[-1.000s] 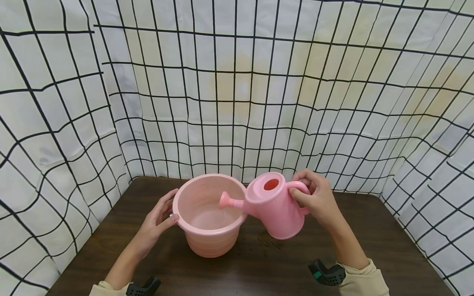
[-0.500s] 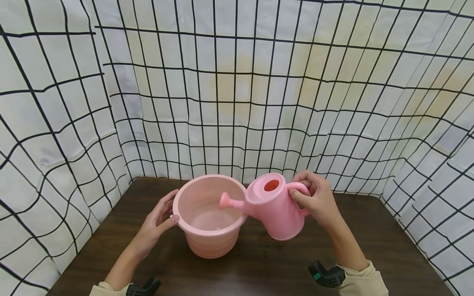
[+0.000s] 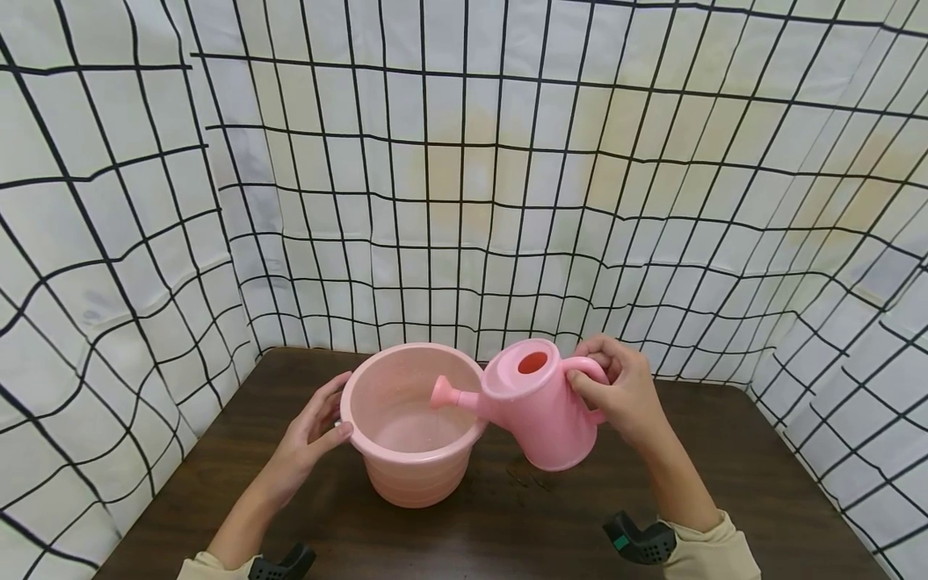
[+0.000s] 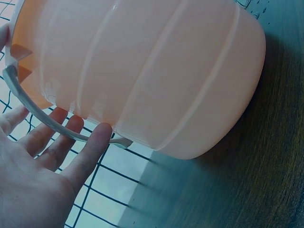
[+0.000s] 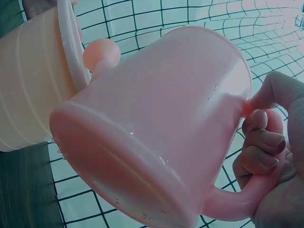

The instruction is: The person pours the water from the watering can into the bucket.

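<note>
The right hand (image 3: 619,393) clamps its fingers (image 5: 267,140) on the watering can (image 3: 547,419), spout (image 3: 467,400) over the bucket (image 3: 416,477) that the left hand (image 3: 308,435), fingers apart, touches.

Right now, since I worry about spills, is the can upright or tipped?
Tipped: the can leans toward the bucket, its spout above the opening, its base off the table.

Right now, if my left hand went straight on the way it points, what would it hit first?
The bucket: your left hand is already against its side. How firmly the fingers press is hard to tell.
</note>
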`<state>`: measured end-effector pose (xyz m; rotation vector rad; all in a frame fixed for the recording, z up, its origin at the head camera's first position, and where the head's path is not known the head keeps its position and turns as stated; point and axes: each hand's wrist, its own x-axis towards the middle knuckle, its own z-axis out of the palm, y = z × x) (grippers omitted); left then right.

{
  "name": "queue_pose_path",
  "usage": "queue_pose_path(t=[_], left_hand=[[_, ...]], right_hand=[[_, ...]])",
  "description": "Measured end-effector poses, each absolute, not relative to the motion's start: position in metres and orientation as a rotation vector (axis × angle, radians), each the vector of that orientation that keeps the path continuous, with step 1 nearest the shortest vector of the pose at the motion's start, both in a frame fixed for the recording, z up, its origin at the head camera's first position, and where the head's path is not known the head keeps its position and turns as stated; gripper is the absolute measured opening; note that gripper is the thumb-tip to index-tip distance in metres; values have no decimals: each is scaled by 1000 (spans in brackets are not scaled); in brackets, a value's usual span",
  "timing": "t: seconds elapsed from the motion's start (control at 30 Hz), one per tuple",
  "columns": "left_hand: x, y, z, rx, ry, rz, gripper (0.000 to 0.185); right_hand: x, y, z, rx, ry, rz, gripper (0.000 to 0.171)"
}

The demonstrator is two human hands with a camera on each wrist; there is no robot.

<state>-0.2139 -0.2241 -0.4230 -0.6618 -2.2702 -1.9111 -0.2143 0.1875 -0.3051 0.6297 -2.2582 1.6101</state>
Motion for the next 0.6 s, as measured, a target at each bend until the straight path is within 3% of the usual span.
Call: queue_pose_path(t=[0.6], left_hand=[[-215, -224, -424, -662, -2267, -1913, 61]], right_hand=[[-216, 192, -305, 602, -2269, 1591, 16]])
